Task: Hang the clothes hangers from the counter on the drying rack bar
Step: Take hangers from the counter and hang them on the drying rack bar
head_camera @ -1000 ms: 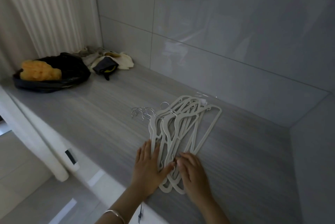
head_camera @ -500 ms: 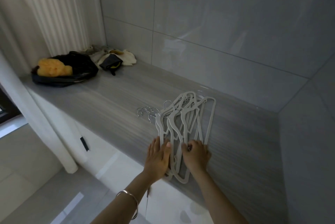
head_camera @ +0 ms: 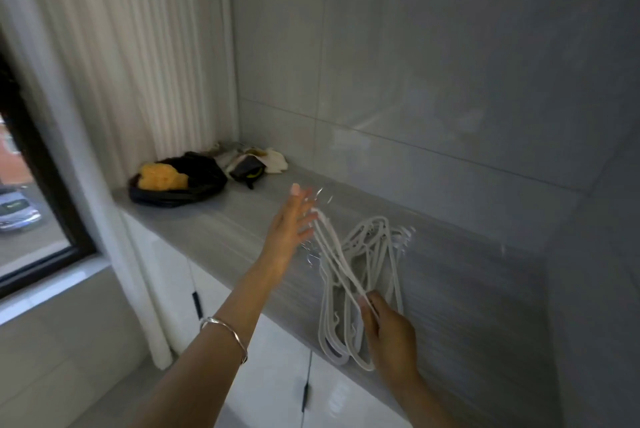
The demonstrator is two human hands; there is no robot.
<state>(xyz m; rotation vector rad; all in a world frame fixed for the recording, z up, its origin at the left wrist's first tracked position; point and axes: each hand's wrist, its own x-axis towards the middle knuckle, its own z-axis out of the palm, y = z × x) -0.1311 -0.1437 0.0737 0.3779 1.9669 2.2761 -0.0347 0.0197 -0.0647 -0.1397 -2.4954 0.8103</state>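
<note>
Hangers [head_camera: 374, 265], where do they lie?
— White ones, heaped on the grey worktop [head_camera: 467, 306] near its front edge, below the tiled wall.
— And the hands?
— The right hand [head_camera: 391, 334] pinches the near ends of a few raised hangers [head_camera: 338, 254], which slant up off the heap toward the left hand [head_camera: 289, 230]. That one is up in the air, fingers straight and spread, a bracelet [head_camera: 225, 327] on its wrist. Its fingertips are at the far ends of the raised hangers; blur hides whether they touch.
— What else is on the worktop?
— At the far end, by the curtain [head_camera: 121, 64], a black bag [head_camera: 194, 185] with something yellow on it, and a heap of cloths [head_camera: 256, 159] just beside it. White cupboard doors [head_camera: 166, 271] stand below; a window [head_camera: 20, 247] to the left shows a car [head_camera: 15, 209] outside.
</note>
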